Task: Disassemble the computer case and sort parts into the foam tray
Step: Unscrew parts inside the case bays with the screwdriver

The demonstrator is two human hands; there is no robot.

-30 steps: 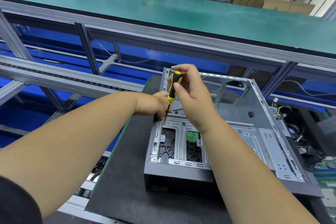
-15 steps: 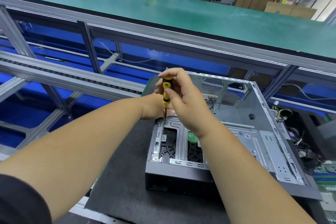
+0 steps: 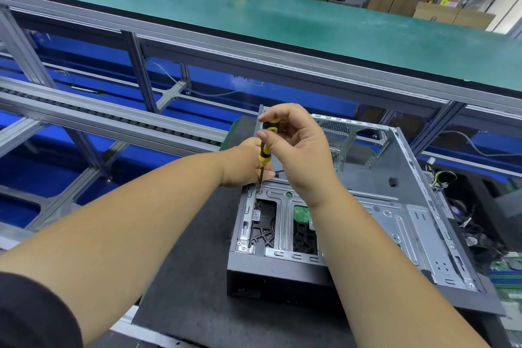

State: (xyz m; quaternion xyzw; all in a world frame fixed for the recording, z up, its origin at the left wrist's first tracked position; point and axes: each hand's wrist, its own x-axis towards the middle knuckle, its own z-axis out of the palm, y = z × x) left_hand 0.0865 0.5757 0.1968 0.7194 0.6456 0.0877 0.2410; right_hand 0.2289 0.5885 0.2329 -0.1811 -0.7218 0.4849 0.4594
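One computer case [image 3: 367, 206] lies open on the dark surface [image 3: 192, 277]. The right hand [image 3: 299, 147] holds one screwdriver [image 3: 265, 147] upright. The left hand [image 3: 245, 167] steadies its shaft; grip unclear.

A single head-worn wide-angle camera looks forward and down from close above the open computer case [image 3: 353, 206], both forearms reaching in from the bottom edge; beyond the case, a green tabletop [image 3: 310, 25] crosses the upper frame.
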